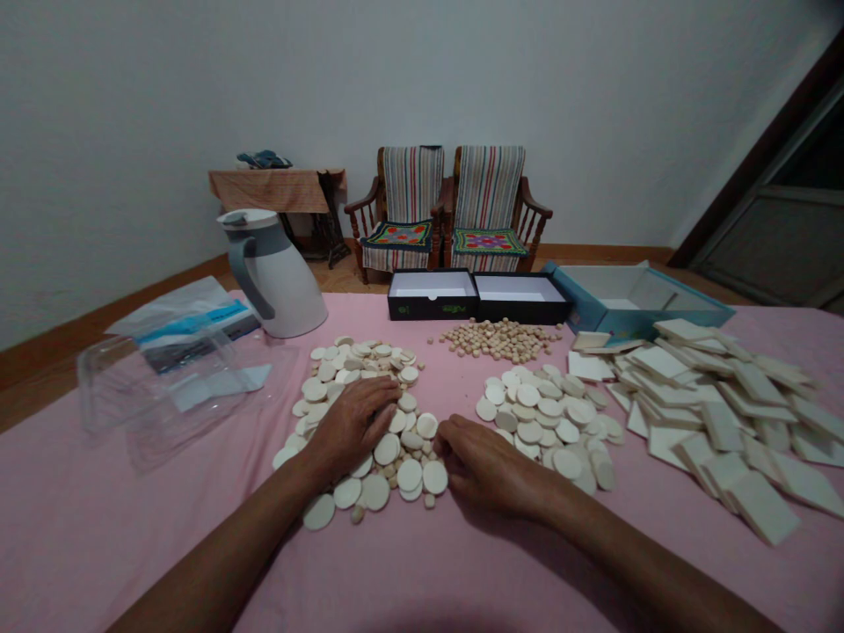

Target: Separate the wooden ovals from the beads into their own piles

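Observation:
A mixed pile of pale round wooden discs (375, 492) and small wooden beads (357, 514) lies in front of me on the pink cloth. My left hand (356, 413) rests over the middle of this pile, palm down, fingers stretched out across the discs. At the pile's right edge my right hand (478, 462) is closed, fingertips curled down by the discs; whatever they pinch is hidden. Right of that hand spreads a second heap of discs (534, 409). Farther back sits a heap of small beads (505, 338).
Rectangular wooden pieces (718, 396) are heaped at right. Behind stand a black open box (432, 308), a second black tray (520, 312) and a blue box (650, 321). At left are a white jug (290, 286), clear plastic packaging (158, 387) and a blue-and-black package (198, 334).

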Motion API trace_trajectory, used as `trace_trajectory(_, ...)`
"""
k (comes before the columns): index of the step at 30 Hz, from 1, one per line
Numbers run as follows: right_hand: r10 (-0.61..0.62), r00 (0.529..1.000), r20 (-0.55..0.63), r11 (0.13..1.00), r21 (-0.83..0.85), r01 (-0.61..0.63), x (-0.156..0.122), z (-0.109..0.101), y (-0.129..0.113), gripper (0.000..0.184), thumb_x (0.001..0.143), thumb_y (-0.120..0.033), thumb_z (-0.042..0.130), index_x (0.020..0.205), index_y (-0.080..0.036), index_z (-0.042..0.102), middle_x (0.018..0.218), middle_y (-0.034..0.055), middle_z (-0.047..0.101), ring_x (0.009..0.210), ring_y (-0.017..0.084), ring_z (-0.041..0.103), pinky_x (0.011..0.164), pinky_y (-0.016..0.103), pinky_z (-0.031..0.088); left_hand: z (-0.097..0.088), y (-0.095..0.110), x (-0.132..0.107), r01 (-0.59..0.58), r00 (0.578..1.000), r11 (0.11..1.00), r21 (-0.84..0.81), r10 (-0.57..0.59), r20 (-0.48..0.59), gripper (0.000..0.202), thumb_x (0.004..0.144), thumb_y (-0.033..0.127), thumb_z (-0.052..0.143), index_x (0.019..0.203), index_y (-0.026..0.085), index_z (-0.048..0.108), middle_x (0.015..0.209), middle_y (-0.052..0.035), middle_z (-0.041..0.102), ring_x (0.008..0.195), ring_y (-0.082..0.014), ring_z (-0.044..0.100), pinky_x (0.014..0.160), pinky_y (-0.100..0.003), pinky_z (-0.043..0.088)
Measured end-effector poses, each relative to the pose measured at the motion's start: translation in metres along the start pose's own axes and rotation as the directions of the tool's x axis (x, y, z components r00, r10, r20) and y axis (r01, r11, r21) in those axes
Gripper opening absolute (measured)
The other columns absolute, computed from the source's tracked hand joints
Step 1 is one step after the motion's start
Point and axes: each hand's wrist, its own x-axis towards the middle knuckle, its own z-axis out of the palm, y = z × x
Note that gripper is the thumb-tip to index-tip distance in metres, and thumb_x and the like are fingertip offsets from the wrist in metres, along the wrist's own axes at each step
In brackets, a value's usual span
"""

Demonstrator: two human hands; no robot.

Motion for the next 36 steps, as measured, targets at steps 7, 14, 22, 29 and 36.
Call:
trace_trajectory(7, 0.024, 1.000, -0.016, 0.997, -0.067, -0.025, 0.000, 0.004, -0.004, 0.009, 0.083, -0.014, 0.045, 0.087, -0.019, 0.051, 0.088, 0.0040, 0.055, 0.075, 0.014, 0.050, 0.063, 0.025, 0.030, 0.000, -0.001, 0.000, 0.001, 1.000, 1.000, -0.003, -0.001, -0.001, 0.025, 0.090, 0.022, 0.050, 0.109, 0.018, 0.066, 0.113, -0.0105, 0.068, 0.111, -0.0235, 0.060, 0.096, -0.044, 0.049)
trace_trajectory(14, 0.218, 0.942, -0.254, 0.940, -0.206, -0.273, 0.006, -0.019, 0.002, 0.016, 0.087, -0.013, 0.041, 0.097, -0.015, 0.053, 0.097, 0.0104, 0.057, 0.083, 0.018, 0.052, 0.068, 0.029, 0.033, 0.000, -0.001, -0.001, 0.006, 1.000, 1.000, 0.014, -0.006, 0.013, 0.024, 0.091, 0.023, 0.050, 0.107, 0.018, 0.066, 0.114, -0.0111, 0.068, 0.111, -0.0237, 0.060, 0.095, -0.044, 0.049)
trace_trajectory(22, -0.063, 0.998, 0.002, 0.998, -0.006, 0.063, -0.008, -0.002, -0.017, 0.026, 0.076, -0.021, 0.060, 0.101, -0.021, 0.051, 0.104, 0.0048, 0.053, 0.092, 0.018, 0.049, 0.075, 0.028, 0.037, 0.001, -0.002, -0.001, 0.019, 1.000, 1.000, -0.009, -0.019, 0.008, 0.025, 0.090, 0.023, 0.050, 0.109, 0.019, 0.066, 0.115, -0.0103, 0.067, 0.112, -0.0236, 0.060, 0.097, -0.044, 0.048)
trace_trajectory(29, -0.057, 0.996, -0.068, 0.998, -0.042, 0.054, -0.011, -0.005, -0.015, 0.026, 0.075, -0.015, 0.053, 0.101, -0.018, 0.051, 0.103, 0.0065, 0.052, 0.094, 0.018, 0.048, 0.078, 0.028, 0.038, 0.002, -0.003, -0.003, 0.001, 1.000, 1.000, 0.022, 0.000, -0.012, 0.024, 0.091, 0.024, 0.050, 0.107, 0.019, 0.066, 0.115, -0.0102, 0.067, 0.111, -0.0233, 0.060, 0.097, -0.044, 0.048)
trace_trajectory(36, 0.102, 0.877, -0.470, 0.953, -0.208, -0.222, -0.051, -0.057, 0.037, 0.018, 0.079, -0.021, 0.051, 0.097, -0.018, 0.053, 0.095, 0.0082, 0.053, 0.090, 0.022, 0.049, 0.078, 0.033, 0.039, -0.005, 0.002, 0.001, -0.046, 0.995, 0.998, 0.035, 0.049, -0.083, 0.021, 0.093, 0.024, 0.048, 0.102, 0.019, 0.067, 0.111, -0.0089, 0.069, 0.107, -0.0223, 0.061, 0.094, -0.043, 0.047)
